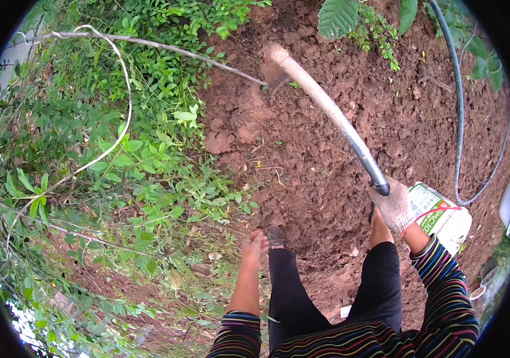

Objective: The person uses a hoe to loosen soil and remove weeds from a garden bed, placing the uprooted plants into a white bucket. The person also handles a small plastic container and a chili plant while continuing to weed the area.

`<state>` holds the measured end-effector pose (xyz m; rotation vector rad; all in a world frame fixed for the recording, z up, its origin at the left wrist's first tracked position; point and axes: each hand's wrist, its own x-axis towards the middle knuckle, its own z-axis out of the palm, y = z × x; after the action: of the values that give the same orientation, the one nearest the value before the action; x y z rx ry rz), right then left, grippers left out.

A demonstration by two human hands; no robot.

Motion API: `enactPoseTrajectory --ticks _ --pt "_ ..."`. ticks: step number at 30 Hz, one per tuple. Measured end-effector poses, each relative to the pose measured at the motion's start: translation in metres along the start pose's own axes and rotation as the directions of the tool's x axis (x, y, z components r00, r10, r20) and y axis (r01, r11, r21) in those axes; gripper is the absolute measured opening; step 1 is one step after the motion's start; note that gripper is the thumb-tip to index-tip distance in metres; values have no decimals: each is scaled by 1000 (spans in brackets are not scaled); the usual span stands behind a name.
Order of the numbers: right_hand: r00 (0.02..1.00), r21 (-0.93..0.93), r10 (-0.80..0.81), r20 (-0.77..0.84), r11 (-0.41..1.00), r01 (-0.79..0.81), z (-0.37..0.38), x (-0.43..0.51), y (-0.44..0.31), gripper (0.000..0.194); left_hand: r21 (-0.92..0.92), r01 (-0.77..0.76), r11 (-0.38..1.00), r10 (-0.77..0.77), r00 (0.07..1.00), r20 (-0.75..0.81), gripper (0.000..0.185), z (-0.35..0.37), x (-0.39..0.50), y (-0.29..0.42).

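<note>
My right hand (393,201), in a light knitted glove, grips the dark end of a hoe's long handle (333,112). The handle runs up and to the left to a soil-caked hoe head (274,67) over loose reddish-brown soil, near the tip of a thin bare branch (183,51). Whether the blade touches the soil I cannot tell. My left hand (255,243), without a glove, hangs low beside my left shoe with its fingers curled. Whether it holds a thin stem is too small to tell.
Dense green plants (147,116) and bent vines cover the left side. A white plastic container (449,223) with a green label and red handle stands beside my right wrist. A grey hose (459,112) curves along the right. Leaves overhang the top.
</note>
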<state>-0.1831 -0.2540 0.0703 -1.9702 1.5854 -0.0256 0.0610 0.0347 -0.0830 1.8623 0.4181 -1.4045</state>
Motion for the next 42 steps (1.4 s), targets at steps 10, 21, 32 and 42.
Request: enactPoseTrajectory --ticks 10,21,32,42 --pt "940 -74 -49 338 994 79 63 97 -59 21 -269 -100 958 121 991 63 37 50 78 119" --pt "964 -256 -46 261 960 115 4 115 39 12 -516 -131 847 239 960 148 55 173 102 222" --pt "921 108 388 30 915 -389 -46 16 109 21 -375 -298 878 438 817 375 55 339 56 216" --pt "573 752 637 515 -14 -659 34 -57 110 22 -73 -330 941 335 883 330 36 292 58 165"
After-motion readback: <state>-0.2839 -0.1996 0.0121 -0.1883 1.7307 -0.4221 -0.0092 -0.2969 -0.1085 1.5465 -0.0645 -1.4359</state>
